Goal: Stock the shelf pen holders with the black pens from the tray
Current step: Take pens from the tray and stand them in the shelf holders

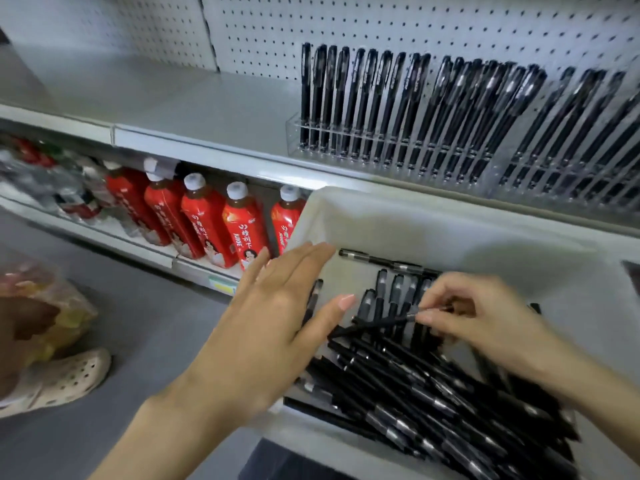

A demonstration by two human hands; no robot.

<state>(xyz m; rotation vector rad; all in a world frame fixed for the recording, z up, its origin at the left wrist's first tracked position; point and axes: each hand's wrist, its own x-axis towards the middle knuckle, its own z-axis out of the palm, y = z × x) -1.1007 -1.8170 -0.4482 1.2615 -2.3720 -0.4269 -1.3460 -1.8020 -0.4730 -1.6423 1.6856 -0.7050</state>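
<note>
Fingers (299,266) of the left hand (273,317) lie straight and slightly spread, holding nothing, over the nine o'clock rim of the one white tray (450,223). Its thumb reaches in toward three o'clock.

Inside the tray, one lone pen (374,259) lies crosswise at twelve o'clock. About five capped pens (396,289) at the middle point to twelve o'clock. A heap of pens (433,403) toward five o'clock is too dense and blurred to count.

At three o'clock of the left hand, the right hand (485,320) has thumb and forefinger narrowed onto one black pen (377,323). It is pinched near one end, and its free end runs out toward eight o'clock above the others.

Round about, from nine o'clock of the frame:
- One crumpled bag (38,306) sits at the edge.
- One cream perforated shoe (62,379) stands on the grey floor (145,323) at eight o'clock.
- Five red bottles (204,220) with white caps stand in a row on the lower shelf (194,271), at ten o'clock of the tray.
- Two clear pen holders (381,161) stand side by side on the upper shelf (207,109), from twelve to two o'clock of the tray.

The left holder carries roughly twenty upright black pens, though blur prevents an exact count. The right holder is cut by the frame edge.
</note>
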